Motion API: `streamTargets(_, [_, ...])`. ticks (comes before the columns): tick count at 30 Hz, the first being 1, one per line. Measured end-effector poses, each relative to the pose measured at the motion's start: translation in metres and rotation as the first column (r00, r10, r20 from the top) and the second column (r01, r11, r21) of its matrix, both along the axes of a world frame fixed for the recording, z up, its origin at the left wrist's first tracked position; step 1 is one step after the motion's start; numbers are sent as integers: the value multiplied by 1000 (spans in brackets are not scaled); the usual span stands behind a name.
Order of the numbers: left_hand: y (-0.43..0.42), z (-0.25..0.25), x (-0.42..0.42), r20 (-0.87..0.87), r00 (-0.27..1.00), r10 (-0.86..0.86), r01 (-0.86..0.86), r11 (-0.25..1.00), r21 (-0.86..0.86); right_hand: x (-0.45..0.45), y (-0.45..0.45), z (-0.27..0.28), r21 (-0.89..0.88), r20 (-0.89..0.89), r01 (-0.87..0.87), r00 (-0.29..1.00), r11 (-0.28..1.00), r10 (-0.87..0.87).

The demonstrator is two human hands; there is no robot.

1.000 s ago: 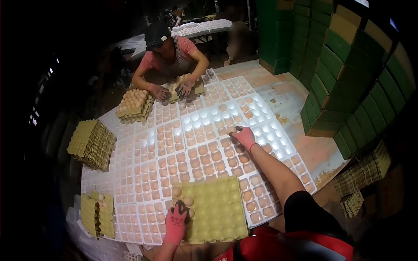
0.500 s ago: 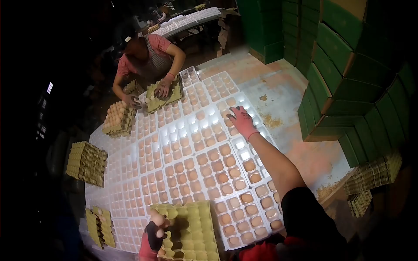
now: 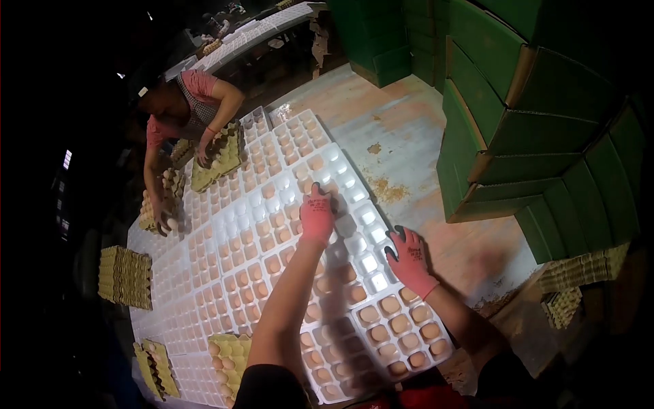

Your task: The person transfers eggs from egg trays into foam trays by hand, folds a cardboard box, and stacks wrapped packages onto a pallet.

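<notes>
My left hand (image 3: 317, 215), in a pink glove with dark fingertips, reaches over a white plastic egg tray (image 3: 349, 226) with some vacant cells. Its fingers are curled down beside the eggs (image 3: 302, 172); what lies under them is hidden. My right hand (image 3: 409, 258), gloved alike, is at the tray's right edge, thumb and fingers apart, with nothing visible between them. A filled white tray with brown eggs (image 3: 399, 324) stands nearest me on the right. A yellowish pulp egg tray (image 3: 240, 346) holding eggs lies at the lower left, partly behind my left arm.
Rows of white trays with eggs cover much of the table (image 3: 409, 116). Across it a co-worker (image 3: 197, 95) handles eggs at pulp trays (image 3: 221, 167). A stack of pulp trays (image 3: 125, 278) stands at the left. Green boxes (image 3: 504, 136) rise along the right.
My left hand has left the pulp tray, where it held eggs, and moved up over the white tray. My right hand has drawn back toward me along the tray's edge. The view has shifted.
</notes>
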State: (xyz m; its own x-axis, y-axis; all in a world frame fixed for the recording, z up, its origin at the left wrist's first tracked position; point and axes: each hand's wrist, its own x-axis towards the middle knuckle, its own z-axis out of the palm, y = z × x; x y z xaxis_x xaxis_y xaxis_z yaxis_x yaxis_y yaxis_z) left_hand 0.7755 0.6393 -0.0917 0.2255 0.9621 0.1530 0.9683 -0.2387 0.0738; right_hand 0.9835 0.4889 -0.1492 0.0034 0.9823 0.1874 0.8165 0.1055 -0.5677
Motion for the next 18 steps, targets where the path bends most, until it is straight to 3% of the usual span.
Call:
streamTargets(2, [17,-9,6,17,999,-40,41,994,-101,-5,-16,-8,-111,36,-26,999,993,31])
streamTargets(4, [31,2,20,122,981,-148,147,989,20,-5,-13,-5,-51,29,-36,999,998,37])
streamTargets(6, [51,2,35,53,967,-248,248,969,-8,-3,-13,-2,-43,25,-49,998,998,50])
streamTargets(8, [64,1,50,-149,964,-221,175,947,-269,-1,-12,-3,-23,23,-43,999,999,43])
streamTargets(9, [67,0,55,-206,956,-208,140,943,-301,1,-12,-1,-27,17,-45,999,999,46])
streamTargets(12, [54,-22,67,195,973,-123,123,992,9,3,-12,-5,-33,34,-43,998,999,45])
streamTargets(13, [48,-31,69,154,965,-214,197,973,116,3,-10,-5,-22,59,-35,998,999,36])
streamTargets(14, [35,-34,74,58,980,-193,189,980,65,0,-12,-4,-15,86,-40,995,999,41])
streamTargets(16, [28,-85,68,82,984,-160,145,976,165,-1,-11,-5,-21,147,-39,988,999,42])
streamTargets(18, [0,-80,76,241,968,-64,48,996,71,-3,-9,-5,-75,144,-40,988,996,50])
